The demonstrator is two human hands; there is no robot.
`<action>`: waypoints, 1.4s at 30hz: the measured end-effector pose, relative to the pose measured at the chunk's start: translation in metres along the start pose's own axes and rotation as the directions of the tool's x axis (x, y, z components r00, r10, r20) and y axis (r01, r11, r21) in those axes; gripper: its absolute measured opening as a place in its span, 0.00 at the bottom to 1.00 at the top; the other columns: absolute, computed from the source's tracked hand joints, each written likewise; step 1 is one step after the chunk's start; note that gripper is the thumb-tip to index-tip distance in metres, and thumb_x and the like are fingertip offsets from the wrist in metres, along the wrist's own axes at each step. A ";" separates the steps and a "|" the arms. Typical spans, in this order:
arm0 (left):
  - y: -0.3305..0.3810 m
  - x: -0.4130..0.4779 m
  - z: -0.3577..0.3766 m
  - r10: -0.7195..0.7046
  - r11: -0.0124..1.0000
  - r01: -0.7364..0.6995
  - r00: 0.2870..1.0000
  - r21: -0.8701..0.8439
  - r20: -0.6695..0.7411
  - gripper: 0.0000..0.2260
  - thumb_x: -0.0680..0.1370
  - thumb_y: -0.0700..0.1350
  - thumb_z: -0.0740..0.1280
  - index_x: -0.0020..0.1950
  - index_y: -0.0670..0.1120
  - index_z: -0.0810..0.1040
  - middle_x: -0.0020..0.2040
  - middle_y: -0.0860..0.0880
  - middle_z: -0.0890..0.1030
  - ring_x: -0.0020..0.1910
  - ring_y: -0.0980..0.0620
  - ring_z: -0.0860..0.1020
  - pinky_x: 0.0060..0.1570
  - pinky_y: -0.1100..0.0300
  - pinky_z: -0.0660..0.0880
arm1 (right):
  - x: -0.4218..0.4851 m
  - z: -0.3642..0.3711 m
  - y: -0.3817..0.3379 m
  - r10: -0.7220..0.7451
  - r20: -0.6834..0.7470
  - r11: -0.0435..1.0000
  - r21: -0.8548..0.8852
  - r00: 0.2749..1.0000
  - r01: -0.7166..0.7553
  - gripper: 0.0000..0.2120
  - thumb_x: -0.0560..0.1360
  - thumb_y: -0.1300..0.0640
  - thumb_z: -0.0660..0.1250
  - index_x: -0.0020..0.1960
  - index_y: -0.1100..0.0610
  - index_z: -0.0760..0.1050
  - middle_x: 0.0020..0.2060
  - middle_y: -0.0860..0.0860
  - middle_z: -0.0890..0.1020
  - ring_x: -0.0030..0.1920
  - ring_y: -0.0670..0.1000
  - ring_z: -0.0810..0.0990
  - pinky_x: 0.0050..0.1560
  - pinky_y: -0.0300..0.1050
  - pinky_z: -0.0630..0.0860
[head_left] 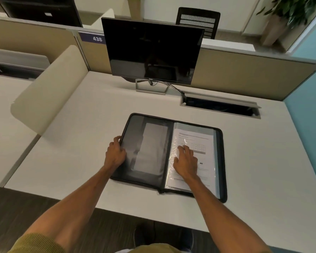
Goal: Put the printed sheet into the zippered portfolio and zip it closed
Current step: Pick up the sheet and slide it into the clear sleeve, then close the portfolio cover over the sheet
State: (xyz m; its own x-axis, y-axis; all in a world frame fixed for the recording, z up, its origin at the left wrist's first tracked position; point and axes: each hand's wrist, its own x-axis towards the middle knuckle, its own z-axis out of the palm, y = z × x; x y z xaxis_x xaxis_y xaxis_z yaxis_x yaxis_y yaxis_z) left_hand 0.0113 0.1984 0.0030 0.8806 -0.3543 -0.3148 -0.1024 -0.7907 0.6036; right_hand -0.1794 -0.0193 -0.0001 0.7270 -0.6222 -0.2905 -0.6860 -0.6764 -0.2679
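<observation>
A black zippered portfolio (223,161) lies wide open on the white desk. Its left half is a dark mesh cover with a grey pocket. On its right half the printed sheet (199,139) rests inside a clear plastic sleeve. My left hand (115,153) curls around the left edge of the cover, fingers over the rim. Flat on the sleeve over the sheet lies my right hand (186,161), fingers spread. The zipper pull (160,192) sticks out at the near edge by the spine.
A dark monitor (151,52) on a stand sits behind the portfolio, its cable running to an open cable hatch (220,105) at the back right. A beige curved divider (49,90) rises at the left. The desk's near edge (117,209) is just below the portfolio.
</observation>
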 end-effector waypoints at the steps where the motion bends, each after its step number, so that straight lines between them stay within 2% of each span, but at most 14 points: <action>1: 0.000 0.000 -0.003 -0.008 0.999 0.008 1.000 -0.047 -0.015 0.25 0.85 0.37 0.62 0.82 0.44 0.63 0.73 0.34 0.74 0.71 0.33 0.76 0.75 0.38 0.73 | 0.000 -0.002 0.000 0.000 0.013 1.000 -0.001 1.000 0.000 0.28 0.85 0.52 0.62 0.82 0.54 0.60 0.82 0.53 0.61 0.81 0.57 0.63 0.77 0.60 0.70; 7: 0.019 0.008 -0.043 0.006 0.967 -0.035 0.994 -0.254 -0.113 0.17 0.82 0.43 0.68 0.72 0.47 0.74 0.61 0.42 0.84 0.58 0.40 0.84 0.60 0.46 0.81 | 0.001 -0.011 -0.002 0.032 0.165 0.998 0.045 0.986 -0.040 0.35 0.84 0.52 0.66 0.85 0.53 0.54 0.86 0.52 0.53 0.85 0.59 0.55 0.83 0.63 0.61; 9: 0.031 0.010 -0.057 0.064 0.935 -0.096 0.993 -0.341 -0.104 0.13 0.83 0.43 0.68 0.68 0.47 0.79 0.57 0.41 0.85 0.54 0.38 0.86 0.58 0.42 0.85 | 0.001 -0.012 -0.003 0.036 0.185 0.998 0.052 0.982 -0.046 0.36 0.84 0.51 0.67 0.86 0.53 0.52 0.86 0.53 0.51 0.86 0.59 0.53 0.84 0.65 0.57; 12: 0.052 0.008 -0.066 0.193 0.890 -0.220 0.975 -0.400 -0.107 0.10 0.85 0.42 0.66 0.63 0.46 0.83 0.52 0.40 0.86 0.49 0.37 0.87 0.49 0.45 0.88 | -0.003 -0.015 -0.007 0.026 0.110 0.992 0.121 0.994 -0.039 0.37 0.84 0.50 0.66 0.86 0.51 0.50 0.86 0.53 0.50 0.86 0.59 0.52 0.85 0.64 0.56; 15: 0.076 0.002 -0.057 0.284 0.854 -0.311 0.950 -0.417 -0.127 0.09 0.86 0.42 0.65 0.62 0.45 0.83 0.50 0.42 0.86 0.46 0.41 0.87 0.41 0.55 0.87 | -0.004 -0.026 -0.016 -0.001 -0.024 0.963 0.268 1.000 0.008 0.33 0.85 0.48 0.65 0.85 0.50 0.55 0.85 0.52 0.58 0.84 0.58 0.62 0.81 0.63 0.65; 18: 0.103 -0.006 -0.041 0.334 0.816 -0.369 0.929 -0.444 -0.158 0.08 0.86 0.42 0.64 0.61 0.45 0.83 0.48 0.44 0.85 0.44 0.45 0.86 0.39 0.57 0.85 | -0.005 -0.051 -0.023 0.027 -0.130 0.876 0.481 0.991 0.039 0.26 0.84 0.46 0.65 0.80 0.48 0.66 0.77 0.51 0.75 0.72 0.56 0.79 0.72 0.60 0.77; 22: 0.138 -0.020 -0.014 0.431 0.765 -0.461 0.885 -0.450 -0.174 0.09 0.87 0.43 0.64 0.64 0.47 0.81 0.45 0.48 0.84 0.40 0.53 0.86 0.35 0.59 0.85 | -0.002 -0.091 -0.021 0.032 -0.197 0.717 0.687 0.980 0.115 0.12 0.85 0.47 0.66 0.62 0.52 0.82 0.50 0.47 0.89 0.44 0.50 0.89 0.54 0.59 0.87; 24: 0.154 -0.029 0.004 0.498 0.750 -0.502 0.857 -0.431 -0.132 0.11 0.87 0.44 0.63 0.69 0.50 0.79 0.48 0.50 0.85 0.42 0.53 0.87 0.39 0.54 0.88 | -0.003 -0.108 -0.012 0.002 -0.187 0.635 0.759 0.982 0.143 0.14 0.85 0.45 0.65 0.57 0.54 0.84 0.44 0.47 0.89 0.37 0.50 0.89 0.49 0.58 0.89; 27: 0.173 -0.041 0.034 0.599 0.749 -0.592 0.797 -0.299 -0.077 0.16 0.88 0.50 0.64 0.77 0.56 0.76 0.64 0.51 0.84 0.56 0.52 0.86 0.53 0.54 0.87 | -0.008 -0.126 0.004 -0.015 -0.181 0.566 0.809 0.983 0.158 0.18 0.83 0.41 0.66 0.53 0.54 0.84 0.42 0.48 0.89 0.36 0.50 0.89 0.43 0.55 0.89; 32: 0.189 -0.055 0.082 0.655 0.755 -0.643 0.751 -0.128 0.083 0.23 0.88 0.58 0.61 0.85 0.63 0.64 0.82 0.57 0.71 0.79 0.52 0.73 0.74 0.50 0.75 | -0.010 -0.136 0.051 0.086 -0.197 0.624 0.775 0.977 0.101 0.12 0.78 0.42 0.74 0.48 0.51 0.83 0.40 0.48 0.87 0.37 0.50 0.89 0.40 0.52 0.89; 34: 0.190 -0.058 0.097 0.655 0.753 -0.655 0.737 -0.060 0.169 0.26 0.88 0.60 0.60 0.86 0.64 0.59 0.85 0.59 0.65 0.84 0.52 0.66 0.79 0.49 0.69 | -0.012 -0.136 0.073 0.100 -0.184 0.641 0.763 0.978 0.078 0.07 0.77 0.45 0.76 0.46 0.46 0.80 0.39 0.45 0.86 0.38 0.50 0.89 0.38 0.50 0.89; 36: 0.188 -0.060 0.109 0.645 0.749 -0.662 0.722 -0.017 0.251 0.27 0.88 0.61 0.59 0.87 0.64 0.56 0.87 0.60 0.60 0.86 0.54 0.62 0.82 0.48 0.65 | -0.012 -0.133 0.094 0.131 -0.156 0.674 0.739 0.979 0.027 0.07 0.77 0.48 0.76 0.45 0.49 0.82 0.38 0.46 0.87 0.40 0.52 0.89 0.38 0.52 0.89; 40: 0.183 -0.065 0.139 0.590 0.736 -0.670 0.705 0.095 0.394 0.30 0.88 0.58 0.60 0.89 0.58 0.53 0.89 0.56 0.55 0.89 0.52 0.52 0.87 0.44 0.58 | -0.009 -0.121 0.136 0.254 -0.155 0.797 0.594 0.955 -0.115 0.12 0.78 0.49 0.74 0.51 0.59 0.84 0.42 0.54 0.88 0.43 0.57 0.88 0.48 0.55 0.88; 42: 0.182 -0.067 0.152 0.551 0.722 -0.673 0.700 0.160 0.454 0.31 0.89 0.57 0.59 0.89 0.56 0.51 0.89 0.55 0.52 0.89 0.51 0.49 0.87 0.43 0.57 | -0.010 -0.113 0.153 0.286 -0.139 0.825 0.538 0.948 -0.170 0.14 0.79 0.51 0.73 0.61 0.57 0.82 0.50 0.55 0.89 0.50 0.58 0.87 0.54 0.52 0.84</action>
State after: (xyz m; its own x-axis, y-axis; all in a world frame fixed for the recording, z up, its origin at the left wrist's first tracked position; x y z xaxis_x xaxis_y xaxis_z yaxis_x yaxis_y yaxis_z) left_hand -0.1371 0.0021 0.0226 0.3497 -0.9106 -0.2203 -0.7405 -0.4127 0.5305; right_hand -0.2881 -0.1610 0.0655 0.4972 -0.8380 -0.2246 -0.7060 -0.2403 -0.6662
